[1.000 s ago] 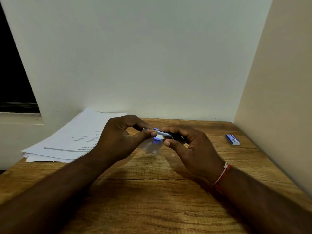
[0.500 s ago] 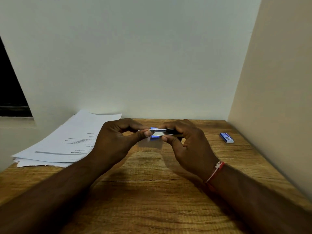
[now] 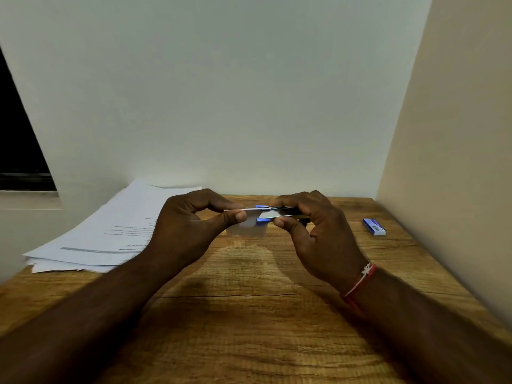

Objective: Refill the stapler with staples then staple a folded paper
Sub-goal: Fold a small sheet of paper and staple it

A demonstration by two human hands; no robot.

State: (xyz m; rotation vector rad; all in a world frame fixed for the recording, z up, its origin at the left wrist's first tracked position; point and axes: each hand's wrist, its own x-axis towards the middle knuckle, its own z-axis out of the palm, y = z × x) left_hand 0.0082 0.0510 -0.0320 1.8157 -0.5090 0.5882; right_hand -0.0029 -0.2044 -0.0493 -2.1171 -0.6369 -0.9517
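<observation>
stapler (image 3: 279, 212): blue-silver, level, held aloft | folded paper (image 3: 246, 228): white, at its mouth | staple box (image 3: 374, 227): far right

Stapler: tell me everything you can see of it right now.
The stapler is small: shiny metal arm, blue plastic pieces at its front, dark body mostly hidden. It is held roughly level above the wooden table, front pointing left. The right hand grips its rear, fingers on top, thumb beneath. The left hand pinches a pale folded paper that meets its front; whether it is clamped there cannot be told.
</observation>
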